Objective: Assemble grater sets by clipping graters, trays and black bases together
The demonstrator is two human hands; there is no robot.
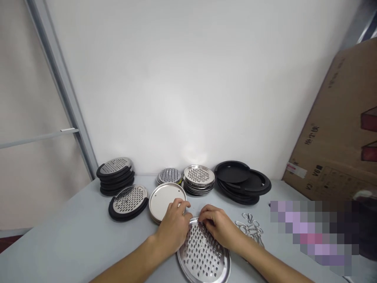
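Observation:
A round metal grater plate (203,255) with raised cutting holes lies in front of me, its near edge running close to the bottom of the view. At its upper left rim my left hand (176,222) is closed, fingers curled on the edge. My right hand (219,225) pinches at the top rim with bent fingers; anything small between the fingertips is hidden. Just beyond my left hand sits a pale round plate (165,200) with small holes near its edge. Right of my right forearm lies a pile of bent wire pieces (250,226).
At the back left is a stack of graters in black holders (116,177), with another black-rimmed grater (129,201) before it. Slotted discs (169,175), stacked grater plates (198,177) and black round holders (244,181) line the wall. A cardboard box (332,137) stands right.

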